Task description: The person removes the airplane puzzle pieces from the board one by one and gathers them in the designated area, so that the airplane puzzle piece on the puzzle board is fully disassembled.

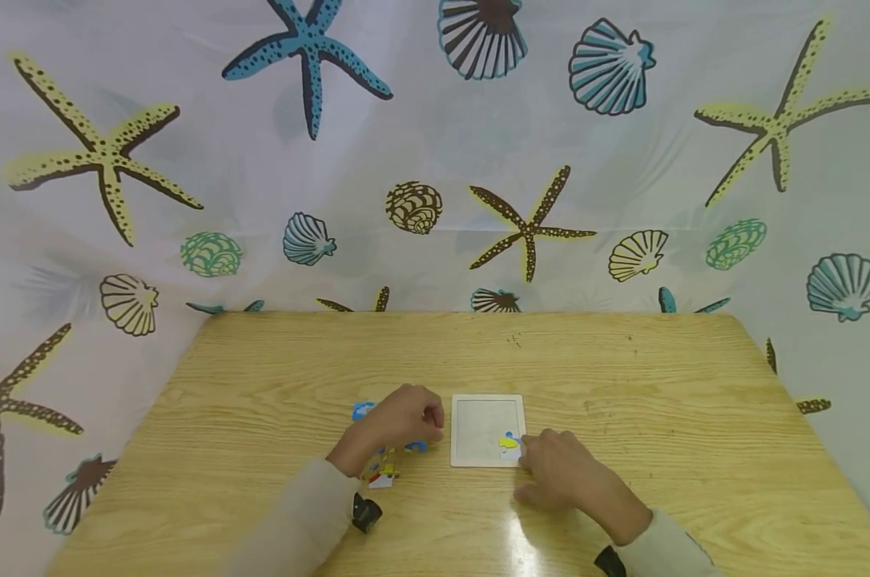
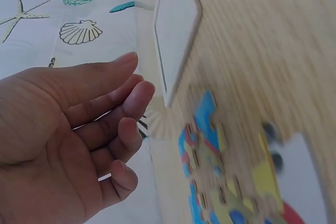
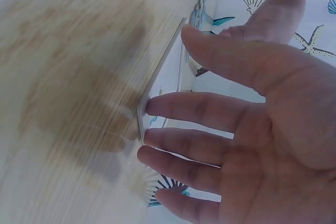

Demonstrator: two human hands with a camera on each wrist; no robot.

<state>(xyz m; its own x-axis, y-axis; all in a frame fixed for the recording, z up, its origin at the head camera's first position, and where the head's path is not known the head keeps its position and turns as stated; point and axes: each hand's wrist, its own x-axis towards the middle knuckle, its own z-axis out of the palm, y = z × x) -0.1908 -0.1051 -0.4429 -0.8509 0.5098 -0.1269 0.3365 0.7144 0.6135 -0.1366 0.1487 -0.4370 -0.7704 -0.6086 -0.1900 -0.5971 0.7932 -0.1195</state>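
A shallow white square puzzle tray (image 1: pixel 478 429) lies flat on the wooden table. One puzzle piece (image 1: pixel 509 443), yellow, blue and white, sits in the tray's near right corner. My right hand (image 1: pixel 563 469) touches the tray's right edge with extended fingertips, as the right wrist view also shows. To the left of the tray hovers my left hand (image 1: pixel 406 417), fingers loosely bent, nothing visible between thumb and fingertips. Beneath and beside it lie several colourful loose puzzle pieces (image 2: pixel 220 182); in the head view the left hand and forearm partly hide them.
The wooden table (image 1: pixel 658 401) extends around the tray on all sides. Behind it hangs a white curtain (image 1: pixel 435 144) printed with starfish and shells. Dark bands show at both sleeve cuffs.
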